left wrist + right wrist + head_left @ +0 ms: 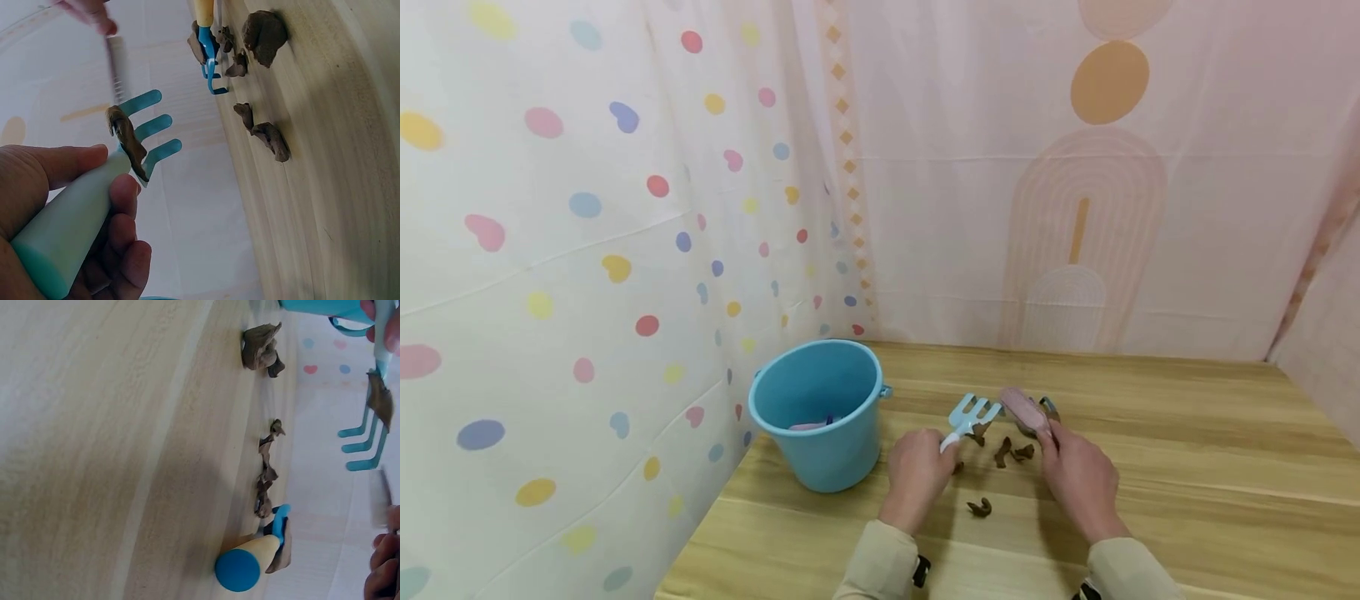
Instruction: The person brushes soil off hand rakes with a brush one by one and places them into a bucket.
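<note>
My left hand (920,467) grips the pale handle of a small hand rake (81,212) with light blue tines. A brown, curled, dry-looking piece (129,140) lies across the base of those tines. In my right hand (1082,479) is a pink brush (1024,410), raised beside the rake; its bristles look blurred in the wrist views. Several more brown pieces (1003,452) lie on the table under and between the hands. A second hand rake (250,562), with blue tines and a yellowish handle, rests on the table by some of them, partly hidden by my right hand in the head view.
A light blue bucket (838,454) stands left of my left hand, with something pinkish (808,426) inside. One brown piece (979,507) lies nearer on the wood-grain table (1210,467). Patterned curtains (940,208) hang behind and at the sides.
</note>
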{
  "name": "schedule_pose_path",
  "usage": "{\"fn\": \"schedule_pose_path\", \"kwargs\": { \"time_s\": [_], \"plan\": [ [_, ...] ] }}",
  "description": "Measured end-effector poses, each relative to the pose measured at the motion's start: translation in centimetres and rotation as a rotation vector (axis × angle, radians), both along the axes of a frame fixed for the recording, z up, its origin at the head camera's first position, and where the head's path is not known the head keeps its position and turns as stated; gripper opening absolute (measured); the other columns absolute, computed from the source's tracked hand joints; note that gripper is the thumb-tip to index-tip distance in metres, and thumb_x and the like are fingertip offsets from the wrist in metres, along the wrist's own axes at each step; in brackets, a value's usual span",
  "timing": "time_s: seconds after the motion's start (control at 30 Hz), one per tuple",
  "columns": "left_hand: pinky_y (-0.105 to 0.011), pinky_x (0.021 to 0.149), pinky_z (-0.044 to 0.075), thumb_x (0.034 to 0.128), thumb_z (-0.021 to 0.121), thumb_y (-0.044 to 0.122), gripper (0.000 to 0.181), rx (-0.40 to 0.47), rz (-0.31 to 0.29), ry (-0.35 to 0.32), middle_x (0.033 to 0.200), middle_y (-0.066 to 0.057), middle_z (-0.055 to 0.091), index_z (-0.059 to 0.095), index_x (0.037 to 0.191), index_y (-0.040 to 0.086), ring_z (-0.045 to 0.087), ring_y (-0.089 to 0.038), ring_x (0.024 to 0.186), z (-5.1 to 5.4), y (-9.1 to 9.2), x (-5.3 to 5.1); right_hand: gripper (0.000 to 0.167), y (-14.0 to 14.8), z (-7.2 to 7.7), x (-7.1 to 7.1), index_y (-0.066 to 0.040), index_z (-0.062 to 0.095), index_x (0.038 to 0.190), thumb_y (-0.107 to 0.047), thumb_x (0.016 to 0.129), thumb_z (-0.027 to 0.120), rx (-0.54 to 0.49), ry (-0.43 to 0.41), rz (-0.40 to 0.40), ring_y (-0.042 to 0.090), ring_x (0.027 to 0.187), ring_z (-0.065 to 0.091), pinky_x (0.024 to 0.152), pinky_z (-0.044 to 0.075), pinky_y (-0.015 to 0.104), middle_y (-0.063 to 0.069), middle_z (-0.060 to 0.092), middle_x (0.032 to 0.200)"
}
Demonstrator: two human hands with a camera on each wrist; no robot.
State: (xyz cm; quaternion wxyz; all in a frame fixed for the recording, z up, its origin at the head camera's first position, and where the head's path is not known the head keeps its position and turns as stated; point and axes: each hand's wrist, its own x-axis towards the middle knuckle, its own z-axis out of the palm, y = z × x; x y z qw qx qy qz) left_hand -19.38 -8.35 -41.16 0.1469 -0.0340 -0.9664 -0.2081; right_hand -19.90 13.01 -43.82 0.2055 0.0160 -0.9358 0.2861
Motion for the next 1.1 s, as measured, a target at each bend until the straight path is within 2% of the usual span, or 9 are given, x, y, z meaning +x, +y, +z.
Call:
{"fn": "schedule_pose_path", "kwargs": {
  "time_s": [0.1,0.27,0.4,0.6,0.77,1.1],
  "plan": [
    [-0.027,0.046,0.033,0.0932,0.069,0.03,0.037,0.007,0.001,-0.011,0.051,0.004,0.046,0.062,0.06,0.016,0.043,-0.013,0.048,-0.1,0.0,-0.2,0.036,-0.5,0.3,0.2,-0.007,0.068,0.125,-0.031,0.099,0.06,-0.005,0.047,0.029,0.027,0.062,0.059,0.046,0.04,0.04,0.017,0.07,0.091],
    [-0.028,0.045,0.034,0.094,0.067,0.031,0.04,0.02,0.002,-0.012,0.05,0.005,0.046,0.059,0.057,0.017,0.044,-0.012,0.047,0.0,0.0,-0.6,0.033,-1.8,0.6,1.1,-0.007,0.071,0.12,-0.027,0.094,0.069,0.049,0.162,0.147,0.023,0.061,0.061,0.046,0.041,0.037,0.014,0.073,0.091],
    [-0.029,0.046,0.034,0.0937,0.067,0.033,0.044,0.001,0.007,-0.007,0.049,0.006,0.046,0.055,0.054,0.018,0.044,-0.013,0.048,0.2,0.3,-0.6,0.03,-2.4,0.2,1.5,-0.007,0.074,0.115,-0.024,0.09,0.074,0.11,0.227,0.141,0.027,0.059,0.064,0.044,0.043,0.039,0.015,0.072,0.086],
    [-0.032,0.047,0.035,0.0923,0.069,0.033,0.044,-0.034,-0.001,0.024,0.049,0.006,0.045,0.054,0.054,0.018,0.044,-0.013,0.048,0.1,0.6,-0.1,0.027,-2.7,-0.2,1.6,-0.01,0.074,0.113,-0.026,0.092,0.071,0.114,0.179,0.059,0.031,0.057,0.062,0.043,0.043,0.043,0.015,0.069,0.078],
    [-0.033,0.048,0.036,0.0915,0.07,0.033,0.044,-0.051,0.006,0.036,0.05,0.006,0.045,0.054,0.053,0.018,0.044,-0.013,0.048,0.0,0.6,0.1,0.025,-3.0,-0.5,1.6,-0.011,0.073,0.111,-0.027,0.093,0.07,0.091,0.149,0.041,0.03,0.054,0.06,0.041,0.041,0.043,0.011,0.065,0.071],
    [-0.032,0.046,0.034,0.0913,0.071,0.032,0.045,-0.046,0.002,0.055,0.05,0.005,0.044,0.051,0.053,0.018,0.044,-0.014,0.047,0.1,0.6,0.1,0.023,-3.2,-0.5,1.3,-0.011,0.073,0.109,-0.028,0.095,0.068,0.068,0.135,0.023,0.035,0.058,0.062,0.041,0.04,0.045,0.015,0.066,0.074]
  ]
}}
